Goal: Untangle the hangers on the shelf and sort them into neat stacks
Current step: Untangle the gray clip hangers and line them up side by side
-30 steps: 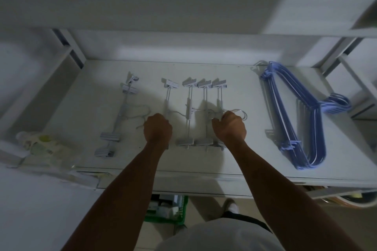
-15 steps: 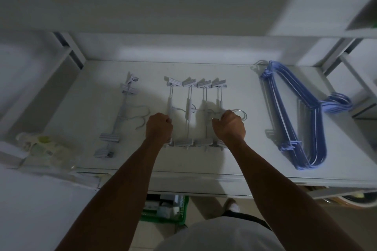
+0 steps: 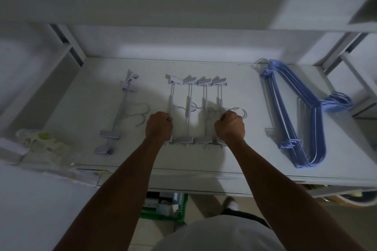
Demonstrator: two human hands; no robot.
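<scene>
Grips both fisted on clip hangers [image 3: 188, 106] on shelf [image 3: 244, 161].
L grip [image 3: 160, 126] curls round leftmost, R grip [image 3: 230, 126] round rightmost; blue hangers [image 3: 318, 132] stacked right of R grip, spare clip pair [image 3: 109, 134] left of L.

My left hand [image 3: 160, 128] has slid a little to the right across the white shelf [image 3: 234, 75], taking along the leftmost white metal clip hanger [image 3: 171, 102] that it grips. A second ago that hanger lay apart from the row of three white clip hangers [image 3: 188, 106] beside it. The gap has narrowed step by step, and its far-end clip [image 3: 175, 80] now lies just beside the next clip [image 3: 189, 79], nearly touching it.
</scene>
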